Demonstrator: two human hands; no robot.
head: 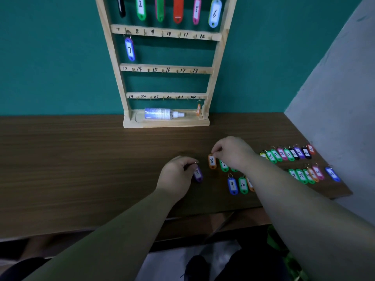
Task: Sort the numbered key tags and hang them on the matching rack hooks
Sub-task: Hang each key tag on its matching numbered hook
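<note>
The left hand (176,175) pinches the ring of a purple tag (197,173) marked 8, and the right hand (233,152) pinches the ring of an orange tag (212,161) also marked 8, both low over the table (81,159) beside a blue 9 (232,185) and a green 10 (243,185). The rack (218,57) shows handwritten hook numbers 8 to 24, and a blue 7 (129,49) hangs there. Bare wood lies between the hands and the rack base, and two tag rows (288,154) run to the table's right edge.

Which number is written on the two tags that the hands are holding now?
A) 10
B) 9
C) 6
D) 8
D: the left hand holds a purple tag marked 8, and the right hand pinches the ring of an orange tag also marked 8.
</note>
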